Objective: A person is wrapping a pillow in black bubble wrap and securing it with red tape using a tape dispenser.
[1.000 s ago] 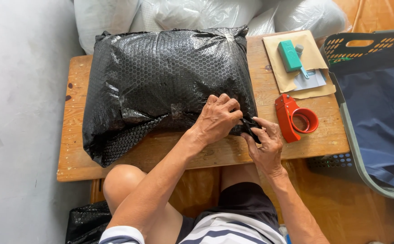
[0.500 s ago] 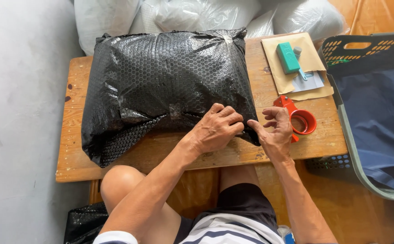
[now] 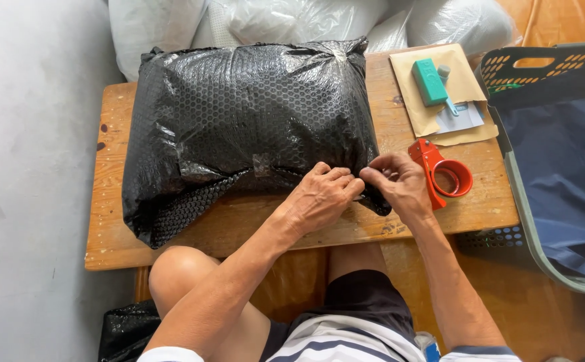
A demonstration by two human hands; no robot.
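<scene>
Left hand (image 3: 320, 194) presses flat on the near-right corner of the black bubble-wrap parcel (image 3: 245, 127); right hand (image 3: 400, 182), fingers pinched shut on the wrap's edge, is back at that corner after lifting off toward the red tape dispenser (image 3: 443, 173) half a sec. ago. Parcel fills the wooden table (image 3: 111, 221) centre; envelopes w/ green block (image 3: 429, 80) sit at far-right corner. Sealing of that corner looks unfinished.

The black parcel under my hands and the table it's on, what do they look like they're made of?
The black parcel looks wrapped in glossy black plastic bubble wrap: a regular honeycomb of small bubbles and shiny creases show across it. The table appears to be bare, light wood, matte, with visible grain, plank seams and dark stains. The left hand and the right hand both press on the wrap's near corner.
</scene>
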